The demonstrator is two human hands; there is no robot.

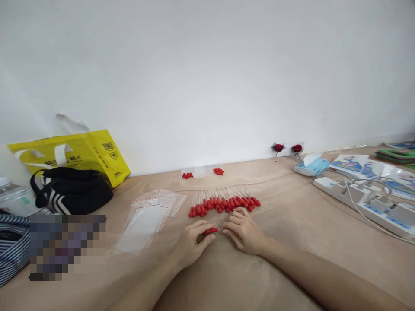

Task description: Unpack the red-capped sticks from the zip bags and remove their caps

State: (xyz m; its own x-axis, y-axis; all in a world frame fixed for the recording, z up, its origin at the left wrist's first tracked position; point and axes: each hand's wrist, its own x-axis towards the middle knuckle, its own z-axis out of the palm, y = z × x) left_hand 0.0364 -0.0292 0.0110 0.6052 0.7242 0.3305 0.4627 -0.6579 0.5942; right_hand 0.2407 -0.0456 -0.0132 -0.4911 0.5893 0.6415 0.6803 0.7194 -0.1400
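Between my two hands lies a dropper (211, 231) with a red rubber bulb and a thin clear tube, held level just above or on the table; whether it is one or a few together I cannot tell. The fingers and thumb of my left hand (192, 242) pinch the red bulb end. My right hand (245, 232) has its fingertips closed on the clear tube end, which they partly hide. Just beyond the hands, a row of red-bulbed droppers (223, 203) lies side by side, bulbs toward me and tubes pointing to the wall.
Clear zip bags (142, 226) are stacked on the left. Filled bags with red-bulbed droppers (218, 171) lie by the wall. A black pouch (78, 190) and yellow bag (97, 151) stand far left. At right are a power strip (366, 207), tissue pack (313, 166) and two dark red roses (296, 148).
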